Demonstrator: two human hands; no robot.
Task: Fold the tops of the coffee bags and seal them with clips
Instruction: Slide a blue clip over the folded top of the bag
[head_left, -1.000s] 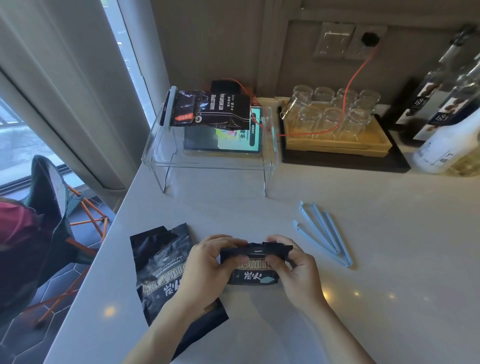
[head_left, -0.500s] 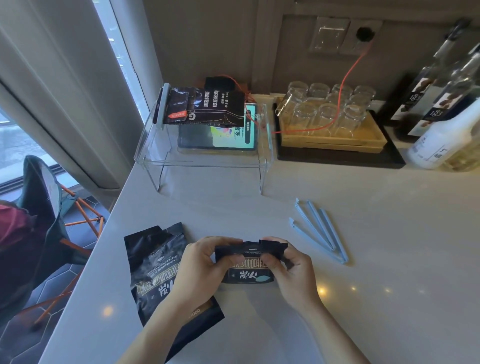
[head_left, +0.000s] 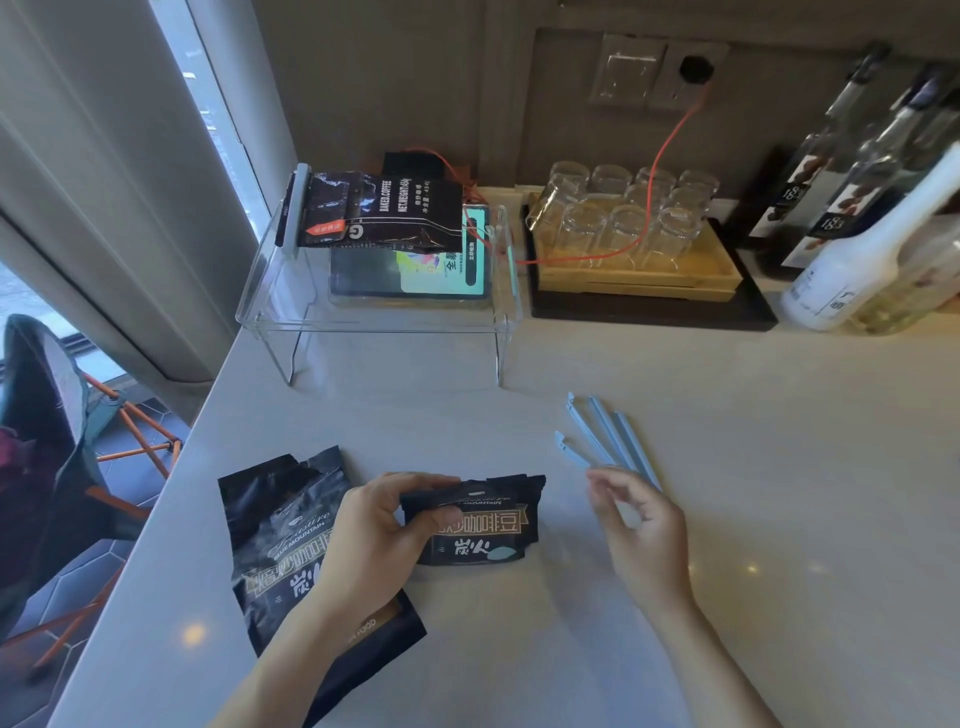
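The left hand (head_left: 374, 540) pinches the folded top of a small coffee bag (head_left: 475, 519) lying on the pale counter (head_left: 779, 519). The right hand (head_left: 641, 525) hovers just right of it, fingers loosely curled and holding nothing, beside the blue clips (head_left: 608, 441). A second, unfolded bag (head_left: 280, 535) lies flat under the left forearm. Behind, a clear stand (head_left: 374, 306) carries another bag.
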